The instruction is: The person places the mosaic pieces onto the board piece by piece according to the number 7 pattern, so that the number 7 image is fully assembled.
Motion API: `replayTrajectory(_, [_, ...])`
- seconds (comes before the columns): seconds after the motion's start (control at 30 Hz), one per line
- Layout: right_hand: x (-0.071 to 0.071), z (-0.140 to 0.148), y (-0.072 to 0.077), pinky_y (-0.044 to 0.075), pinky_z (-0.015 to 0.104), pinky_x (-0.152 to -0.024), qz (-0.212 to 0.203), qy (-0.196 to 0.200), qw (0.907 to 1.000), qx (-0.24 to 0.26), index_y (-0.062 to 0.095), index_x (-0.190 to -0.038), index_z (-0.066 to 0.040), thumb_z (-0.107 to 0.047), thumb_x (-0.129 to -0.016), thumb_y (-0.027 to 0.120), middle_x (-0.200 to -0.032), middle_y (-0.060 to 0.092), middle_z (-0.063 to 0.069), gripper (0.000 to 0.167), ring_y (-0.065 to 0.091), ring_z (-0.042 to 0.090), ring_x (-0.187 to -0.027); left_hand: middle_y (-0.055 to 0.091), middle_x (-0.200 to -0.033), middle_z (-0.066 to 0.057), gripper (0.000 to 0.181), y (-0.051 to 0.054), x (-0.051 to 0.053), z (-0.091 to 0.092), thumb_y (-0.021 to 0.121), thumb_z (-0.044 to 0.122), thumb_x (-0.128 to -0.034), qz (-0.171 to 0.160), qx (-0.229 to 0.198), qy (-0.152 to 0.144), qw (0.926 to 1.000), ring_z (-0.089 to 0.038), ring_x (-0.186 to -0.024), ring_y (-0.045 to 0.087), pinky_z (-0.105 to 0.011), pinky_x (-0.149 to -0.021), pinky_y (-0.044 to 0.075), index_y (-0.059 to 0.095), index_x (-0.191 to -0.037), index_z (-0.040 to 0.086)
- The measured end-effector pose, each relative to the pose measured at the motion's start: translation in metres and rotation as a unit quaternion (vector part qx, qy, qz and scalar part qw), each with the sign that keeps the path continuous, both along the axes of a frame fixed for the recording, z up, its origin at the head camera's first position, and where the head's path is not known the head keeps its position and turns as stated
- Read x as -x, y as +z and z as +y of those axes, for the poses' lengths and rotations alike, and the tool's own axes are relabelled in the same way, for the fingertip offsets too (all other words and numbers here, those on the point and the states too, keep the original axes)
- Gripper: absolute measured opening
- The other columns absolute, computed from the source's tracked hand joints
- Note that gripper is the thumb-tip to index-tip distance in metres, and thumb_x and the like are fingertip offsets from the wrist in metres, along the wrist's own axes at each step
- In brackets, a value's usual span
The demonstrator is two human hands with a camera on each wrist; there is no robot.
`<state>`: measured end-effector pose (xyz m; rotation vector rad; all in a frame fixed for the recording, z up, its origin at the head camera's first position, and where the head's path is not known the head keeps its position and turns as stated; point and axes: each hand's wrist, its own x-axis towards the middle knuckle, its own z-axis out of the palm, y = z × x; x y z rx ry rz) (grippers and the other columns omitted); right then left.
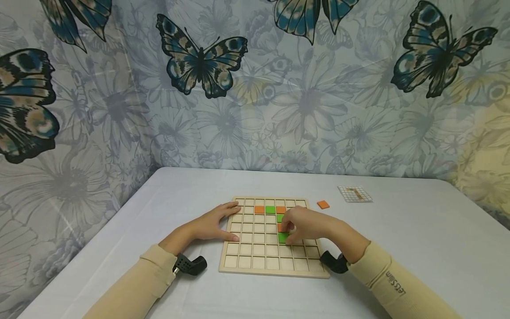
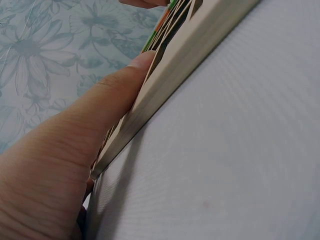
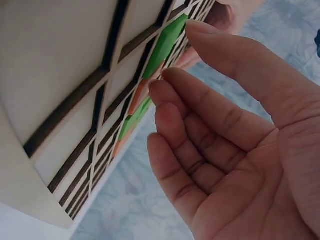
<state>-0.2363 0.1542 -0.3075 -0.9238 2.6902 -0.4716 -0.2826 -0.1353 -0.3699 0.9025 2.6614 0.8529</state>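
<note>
A wooden grid board (image 1: 247, 265) lies on the white table. My left hand (image 1: 215, 223) rests on its left edge, thumb and fingers spread; the left wrist view shows the thumb (image 2: 117, 85) on the rim. Over the board's right half, my right hand (image 1: 307, 223) pinches a green square tile (image 1: 283, 238) at a grid cell, thumb and index finger at opposite ends of the tile (image 3: 166, 46). Beyond it, an orange tile (image 1: 280, 227) and another green one (image 1: 280, 218) are partly hidden by the fingers. Orange and green tiles alternate along an upper row (image 1: 270, 209).
One loose orange tile (image 1: 323, 204) lies right of the board. Farther right is a small card (image 1: 355, 194) printed with a grid and coloured squares. A butterfly-patterned cloth (image 1: 303, 110) hangs behind the table.
</note>
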Motion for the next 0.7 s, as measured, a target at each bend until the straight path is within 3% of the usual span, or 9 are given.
replayTrajectory(0.4, [0.005,0.013,0.007,0.048,0.025,-0.075,0.013,0.01,0.9989,0.044,0.07,-0.09,-0.008,-0.013,-0.079,0.072,-0.09,0.065,0.0,0.012,0.056,0.012,-0.083,0.017,-0.156,-0.002,0.092,-0.001,0.0,0.0,0.075,0.049,-0.0722,-0.001,0.0,0.002,1.0,-0.03,-0.145,0.012,-0.054,-0.113,0.018,0.032,-0.146,0.016])
replayTrajectory(0.6, [0.008,0.021,0.012,0.051,0.032,-0.078,0.028,0.012,0.9973,0.066,0.069,-0.097,-0.004,-0.017,-0.081,0.072,-0.096,0.066,0.006,0.021,0.057,0.017,-0.087,0.018,-0.156,-0.003,0.092,0.0,0.0,0.0,0.076,0.049,-0.072,-0.001,-0.002,0.001,1.0,-0.03,-0.145,0.012,-0.055,-0.113,0.018,0.032,-0.146,0.015])
replayTrajectory(0.7, [0.012,0.026,0.012,0.051,0.036,-0.082,0.042,-0.006,0.9965,0.072,0.068,-0.1,-0.003,-0.019,-0.08,0.073,-0.099,0.066,0.006,0.026,0.059,0.019,-0.091,0.018,-0.156,-0.003,0.092,0.0,0.001,0.001,0.075,0.049,-0.0723,0.0,0.0,-0.001,1.0,-0.031,-0.144,0.012,-0.055,-0.113,0.018,0.032,-0.146,0.015])
